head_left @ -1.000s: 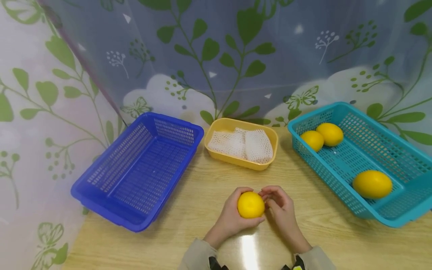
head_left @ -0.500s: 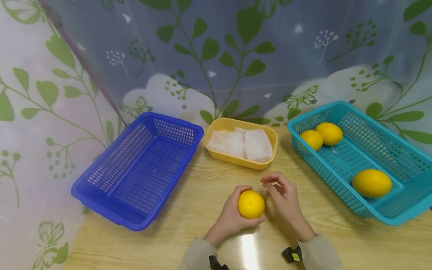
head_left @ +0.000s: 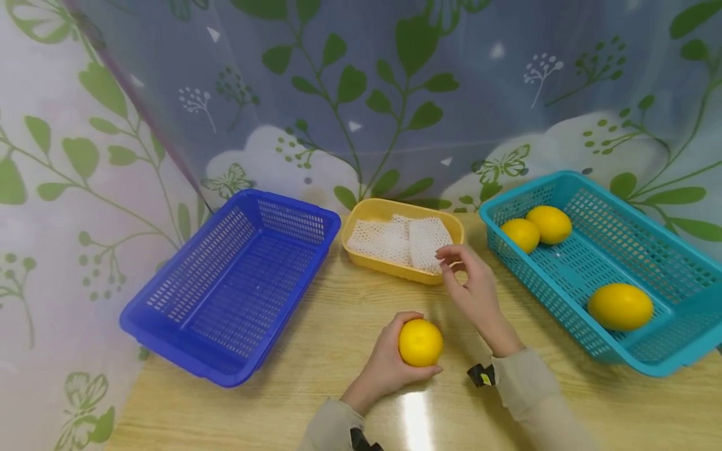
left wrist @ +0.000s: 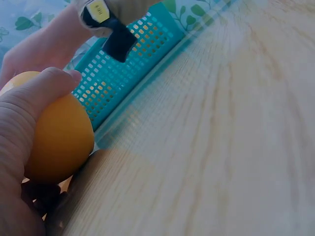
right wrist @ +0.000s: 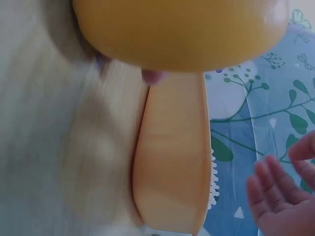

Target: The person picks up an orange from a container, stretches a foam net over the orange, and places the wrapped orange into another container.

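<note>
My left hand grips a yellow lemon just above the table, thumb on its near side and fingers round its far side. In the left wrist view the thumb lies across the lemon. My right hand hovers at the front right corner of a small yellow tray, fingers loosely bent and holding nothing. White foam mesh sleeves lie in that tray, close to the right fingertips; whether they touch cannot be told. The right wrist view shows the right hand beside the tray's wall.
A blue basket with nothing in it stands at the left. At the right, a teal basket holds several lemons, one of them the near lemon. A leaf-patterned curtain hangs behind the wooden table.
My right hand has left the lemon and moved forward, away from me, to the yellow tray's front right corner. The left hand stays in place with the lemon.
</note>
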### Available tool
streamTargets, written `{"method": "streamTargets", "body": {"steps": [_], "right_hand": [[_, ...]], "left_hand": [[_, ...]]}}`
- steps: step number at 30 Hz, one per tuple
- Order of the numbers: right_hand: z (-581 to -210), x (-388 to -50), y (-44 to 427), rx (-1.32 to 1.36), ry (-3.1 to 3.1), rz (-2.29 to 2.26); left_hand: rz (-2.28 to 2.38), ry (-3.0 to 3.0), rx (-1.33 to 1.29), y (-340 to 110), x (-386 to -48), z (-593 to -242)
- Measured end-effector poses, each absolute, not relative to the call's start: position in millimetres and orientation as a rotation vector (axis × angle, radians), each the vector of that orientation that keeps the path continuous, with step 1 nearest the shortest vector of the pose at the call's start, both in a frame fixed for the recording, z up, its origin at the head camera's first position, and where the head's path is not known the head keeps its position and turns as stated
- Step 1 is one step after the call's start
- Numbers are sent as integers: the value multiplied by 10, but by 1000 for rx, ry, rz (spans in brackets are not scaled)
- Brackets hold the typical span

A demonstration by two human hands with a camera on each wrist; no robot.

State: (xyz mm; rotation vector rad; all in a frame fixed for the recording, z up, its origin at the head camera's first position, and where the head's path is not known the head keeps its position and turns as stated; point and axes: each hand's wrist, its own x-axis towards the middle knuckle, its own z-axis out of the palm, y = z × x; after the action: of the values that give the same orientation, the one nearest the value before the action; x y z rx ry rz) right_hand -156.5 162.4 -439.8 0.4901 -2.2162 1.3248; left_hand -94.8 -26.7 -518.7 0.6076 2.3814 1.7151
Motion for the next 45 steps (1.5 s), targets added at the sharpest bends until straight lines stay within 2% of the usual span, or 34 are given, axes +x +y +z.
{"method": "streamTargets", "body": {"steps": [9,24,45], "right_hand": [[-4372,-1809,1661,431,-2555,1170],[-4406,-2175,1597,245,-2813,1200],[-4390,-2212,1424,125,-2927,868]], "left_hand": [[1717,2352,606,-265,-953,-5223],[1670,2409,630,-259,-935,-5193],[1685,2431,638,-263,-947,-5184]]}}
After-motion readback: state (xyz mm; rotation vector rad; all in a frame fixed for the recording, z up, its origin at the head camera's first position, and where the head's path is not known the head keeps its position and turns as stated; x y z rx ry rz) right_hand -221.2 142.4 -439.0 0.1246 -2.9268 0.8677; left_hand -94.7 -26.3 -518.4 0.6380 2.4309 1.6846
